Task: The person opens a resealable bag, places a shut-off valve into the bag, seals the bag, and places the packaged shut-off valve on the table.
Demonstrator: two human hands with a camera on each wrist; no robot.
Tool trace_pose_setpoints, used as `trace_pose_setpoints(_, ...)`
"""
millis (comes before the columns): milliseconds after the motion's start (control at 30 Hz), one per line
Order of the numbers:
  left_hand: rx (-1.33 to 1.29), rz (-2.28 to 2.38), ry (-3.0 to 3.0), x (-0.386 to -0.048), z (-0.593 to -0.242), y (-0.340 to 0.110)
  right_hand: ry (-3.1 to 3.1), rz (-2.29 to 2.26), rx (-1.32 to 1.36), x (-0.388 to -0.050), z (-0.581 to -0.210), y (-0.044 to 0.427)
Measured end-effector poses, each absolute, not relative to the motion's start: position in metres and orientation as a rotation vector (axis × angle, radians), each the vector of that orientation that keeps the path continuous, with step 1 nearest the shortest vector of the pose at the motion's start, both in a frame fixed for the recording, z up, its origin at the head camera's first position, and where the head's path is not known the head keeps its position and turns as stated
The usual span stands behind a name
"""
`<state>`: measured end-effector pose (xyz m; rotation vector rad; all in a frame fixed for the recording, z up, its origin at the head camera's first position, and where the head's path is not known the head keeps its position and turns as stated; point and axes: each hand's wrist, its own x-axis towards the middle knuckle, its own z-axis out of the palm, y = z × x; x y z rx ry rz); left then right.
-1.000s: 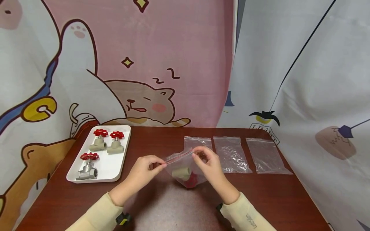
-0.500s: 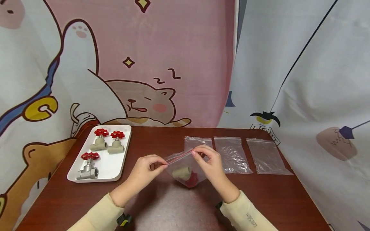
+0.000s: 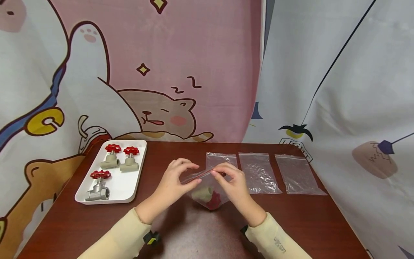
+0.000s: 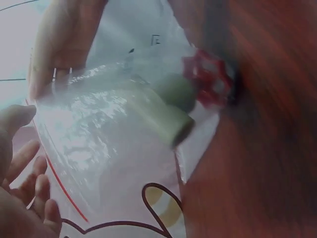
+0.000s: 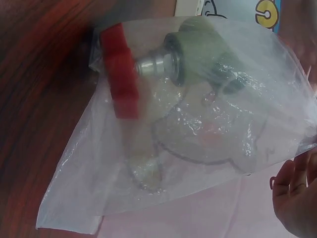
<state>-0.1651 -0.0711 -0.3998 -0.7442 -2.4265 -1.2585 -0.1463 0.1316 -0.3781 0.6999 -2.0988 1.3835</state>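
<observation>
The valve sat in its clear bag below the right grip, which pinched the red-lined mouth, presumably to hold it steady, while the left grip spread, unclosed, at the mouth's other end.

A clear bag holds a red-wheeled valve.

A pale cream sleeve fills the lower left, a black device with a yellow mark beneath its cuff; the matching sleeve, lower right, bears small grey lettering.
</observation>
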Motion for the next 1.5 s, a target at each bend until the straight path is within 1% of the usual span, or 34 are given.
trace_pose_setpoints(233,-0.861,-1.336,-2.439,-0.174,-0.399,-0.06,-2.056,1.391,0.747,-0.163,-0.406,0.136)
trace_pose_setpoints(367,-0.883,-1.369,-2.404,-0.176,-0.399,-0.058,-2.052,1.402,0.743,-0.167,-0.412,0.138)
trace_pose_setpoints(500,-0.902,-1.42,-2.391,-0.177,-0.398,-0.055,-2.056,1.405,0.729,-0.165,-0.409,0.137)
trace_pose_setpoints(767,-0.892,-1.433,-2.373,-0.176,-0.4,-0.052,-2.084,1.428,0.682,-0.148,-0.382,0.129)
trace_pose_setpoints(1100,-0.878,-1.458,-2.318,-0.177,-0.402,-0.051,-2.089,1.427,0.708,-0.148,-0.38,0.126)
trace_pose_setpoints(1500,-0.836,-1.408,-2.433,-0.175,-0.407,-0.061,-2.059,1.455,0.698,-0.15,-0.381,0.126)
